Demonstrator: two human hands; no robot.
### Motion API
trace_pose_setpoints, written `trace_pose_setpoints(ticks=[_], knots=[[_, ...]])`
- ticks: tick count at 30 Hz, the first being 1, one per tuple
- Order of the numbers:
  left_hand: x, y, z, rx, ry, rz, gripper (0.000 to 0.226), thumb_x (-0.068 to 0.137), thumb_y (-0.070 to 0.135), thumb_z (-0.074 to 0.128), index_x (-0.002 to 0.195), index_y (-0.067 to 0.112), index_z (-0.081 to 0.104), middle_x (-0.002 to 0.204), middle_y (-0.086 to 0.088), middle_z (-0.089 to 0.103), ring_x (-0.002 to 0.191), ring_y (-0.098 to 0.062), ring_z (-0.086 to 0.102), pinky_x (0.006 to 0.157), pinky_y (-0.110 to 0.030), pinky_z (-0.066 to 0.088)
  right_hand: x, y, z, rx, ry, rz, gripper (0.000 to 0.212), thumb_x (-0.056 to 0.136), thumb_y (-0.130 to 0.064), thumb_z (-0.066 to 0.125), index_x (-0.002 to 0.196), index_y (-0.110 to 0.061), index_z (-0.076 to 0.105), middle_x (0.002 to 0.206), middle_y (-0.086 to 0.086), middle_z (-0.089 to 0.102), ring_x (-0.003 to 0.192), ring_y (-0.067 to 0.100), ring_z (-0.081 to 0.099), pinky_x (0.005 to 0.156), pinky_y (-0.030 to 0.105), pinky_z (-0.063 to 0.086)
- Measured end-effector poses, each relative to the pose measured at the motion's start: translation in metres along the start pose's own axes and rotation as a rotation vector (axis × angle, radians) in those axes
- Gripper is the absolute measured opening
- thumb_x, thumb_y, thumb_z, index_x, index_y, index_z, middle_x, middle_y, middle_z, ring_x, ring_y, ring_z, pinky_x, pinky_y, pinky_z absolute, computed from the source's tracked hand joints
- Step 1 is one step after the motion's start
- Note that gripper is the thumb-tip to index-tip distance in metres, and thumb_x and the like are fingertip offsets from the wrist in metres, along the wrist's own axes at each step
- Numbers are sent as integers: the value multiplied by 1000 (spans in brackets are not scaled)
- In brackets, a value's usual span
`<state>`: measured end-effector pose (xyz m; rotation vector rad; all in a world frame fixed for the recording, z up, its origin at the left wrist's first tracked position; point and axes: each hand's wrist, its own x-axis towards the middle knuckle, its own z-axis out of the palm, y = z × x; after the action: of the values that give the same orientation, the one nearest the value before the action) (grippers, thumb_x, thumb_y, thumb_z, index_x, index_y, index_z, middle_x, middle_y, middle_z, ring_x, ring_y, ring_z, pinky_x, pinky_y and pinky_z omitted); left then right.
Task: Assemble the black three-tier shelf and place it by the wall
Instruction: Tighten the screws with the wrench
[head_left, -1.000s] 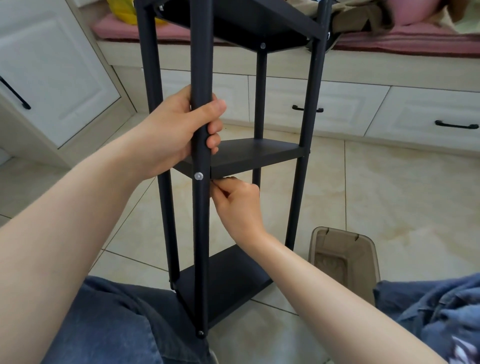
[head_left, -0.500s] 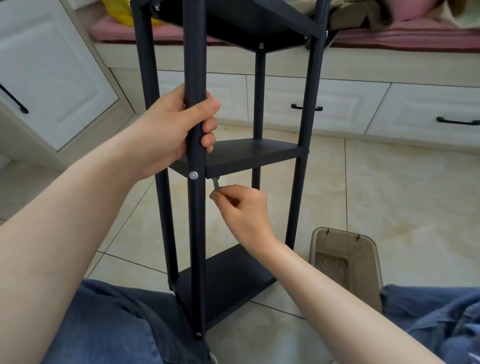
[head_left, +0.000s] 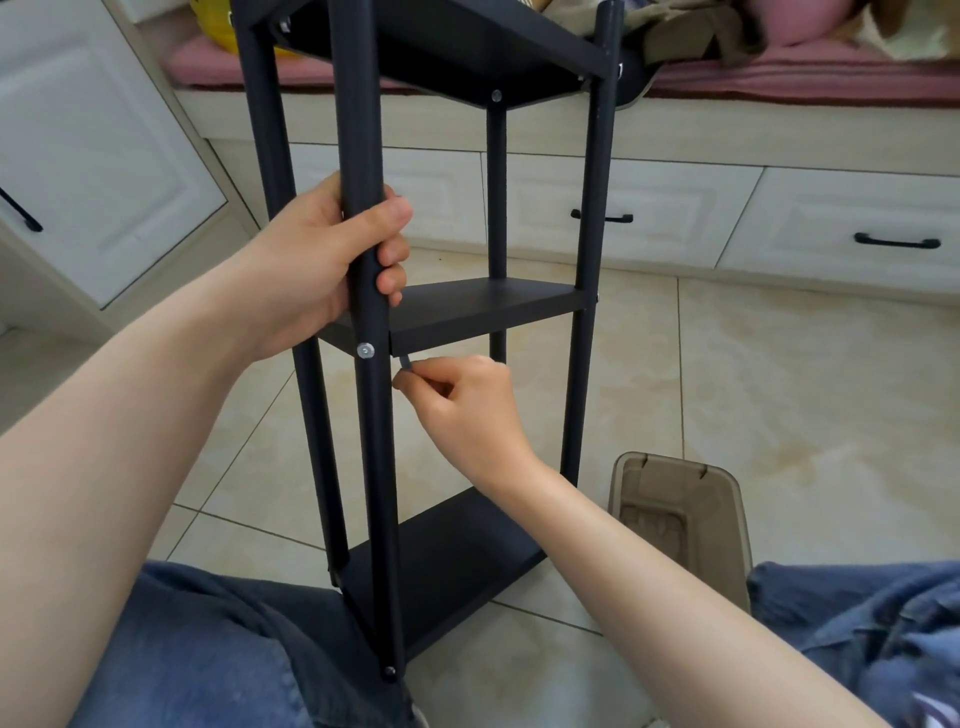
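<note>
While the left hand (head_left: 311, 265) grips the shelf post (head_left: 358, 130) (upright), the right hand (head_left: 467, 415) pinches a hex key (head_left: 405, 362).

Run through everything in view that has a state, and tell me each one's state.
Shelf: standing, three tiers on its posts.
Left hand: grips the front post.
Right hand: pinches a small metal tool under the middle tier.
Front screw: seated in the post.
Drawers: closed.
Cabinet door: closed.

Bright, soft daylight; sharp centre, wide-angle edge bending.
</note>
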<state>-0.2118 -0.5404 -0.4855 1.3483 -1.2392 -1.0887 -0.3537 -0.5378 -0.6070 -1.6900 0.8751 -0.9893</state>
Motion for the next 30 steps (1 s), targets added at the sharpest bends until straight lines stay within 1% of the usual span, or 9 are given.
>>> trace_pose_setpoints(ticks=[4, 8, 11, 15, 19, 23, 25, 27, 30], knots=[[1, -1, -4, -9, -13, -5, 10, 103, 26, 57, 95, 23, 51, 68, 7, 50, 59, -13, 51, 66, -29, 54, 2, 0, 0, -10, -29, 11, 28, 95, -14, 62, 74, -2, 75, 57, 11, 62, 53, 23, 50, 56, 30, 40], [2, -1, -4, -3, -28, 5, 10, 103, 26, 57, 95, 24, 51, 68, 8, 50, 61, -12, 51, 67, -29, 54, 3, 4, 2, -7, 4, -1, 29, 97, -12, 61, 75, 1, 76, 64, 9, 69, 48, 3, 50, 53, 12, 36], [5, -2, -3, -3, -31, 7, 10, 102, 27, 58, 95, 25, 52, 69, 8, 50, 61, -12, 51, 69, -30, 54, 6, 9, 9, 2, 41, -38, 22, 96, -8, 62, 86, 3, 78, 73, 12, 73, 51, -5, 52, 59, 6, 36], [7, -2, -3, -21, -45, 11, 10, 101, 28, 59, 94, 26, 52, 68, 8, 49, 61, -12, 51, 69, -30, 54, 11, 15, 19, 29, 117, -116, 15, 94, -4, 65, 93, 5, 77, 81, 15, 75, 64, 1, 55, 72, 18, 47], [8, -4, -5, -15, -47, 12, 10, 99, 30, 60, 93, 26, 52, 68, 8, 49, 61, -12, 51, 69, -30, 54, 14, 19, 29, 107, 130, -85, 15, 94, -5, 64, 93, 4, 76, 77, 4, 70, 63, -9, 54, 70, 11, 43], [7, -4, -5, -19, -56, 16, 10, 100, 29, 60, 94, 27, 53, 68, 8, 49, 61, -12, 52, 68, -30, 55, 14, 23, 33, 118, 118, -58, 18, 95, -9, 63, 90, 1, 76, 67, -13, 61, 59, -6, 54, 65, 6, 37], [6, -4, -4, -18, -58, 17, 10, 100, 29, 60, 94, 26, 53, 68, 8, 50, 60, -12, 52, 67, -29, 55, 13, 24, 31, 111, 88, -35, 19, 96, -13, 62, 92, -2, 77, 68, -8, 67, 63, -1, 59, 67, 11, 43], [5, -3, -3, -17, -54, 16, 10, 101, 28, 59, 93, 26, 53, 68, 8, 50, 60, -12, 52, 66, -29, 55, 10, 29, 27, 96, 61, -9, 20, 97, -17, 62, 93, -4, 78, 70, 4, 70, 66, 12, 64, 69, 25, 51], [4, -2, 1, -18, -34, 13, 10, 102, 26, 58, 94, 25, 52, 67, 7, 50, 59, -12, 51, 65, -29, 54, 0, 43, 14, 35, 33, -1, 21, 95, -19, 63, 85, -5, 76, 65, 13, 64, 62, 31, 59, 63, 42, 50]])
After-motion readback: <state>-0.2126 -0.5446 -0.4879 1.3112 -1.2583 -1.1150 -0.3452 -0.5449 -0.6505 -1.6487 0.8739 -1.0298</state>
